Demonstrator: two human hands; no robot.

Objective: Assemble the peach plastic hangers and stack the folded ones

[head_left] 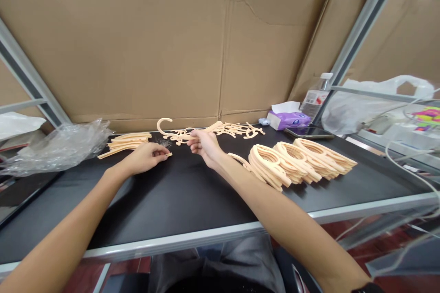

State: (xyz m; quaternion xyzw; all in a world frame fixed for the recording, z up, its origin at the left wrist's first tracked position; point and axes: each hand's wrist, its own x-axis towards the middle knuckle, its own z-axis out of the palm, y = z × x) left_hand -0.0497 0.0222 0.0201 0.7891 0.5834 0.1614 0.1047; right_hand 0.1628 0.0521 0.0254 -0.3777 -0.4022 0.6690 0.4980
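Note:
My right hand (205, 144) grips a peach plastic hanger piece (164, 127) with a curved hook, which reaches left over the black table top (172, 197). My left hand (146, 158) pinches a small peach plastic strip (168, 154) at its fingertips. Behind and left of that hand lies a pile of long, curved peach bars (127, 143). Beyond my right hand is a tangle of ornate peach pieces (233, 129). Several rows of stacked peach ring-shaped pieces (292, 162) stand to the right of my right forearm.
A cardboard sheet (137, 46) stands along the table's far side between metal uprights. Crumpled clear plastic (62, 146) lies at the left. At the far right are a purple tissue pack (288, 118), a water bottle (315, 97), a phone (308, 132) and a white plastic bag (374, 103).

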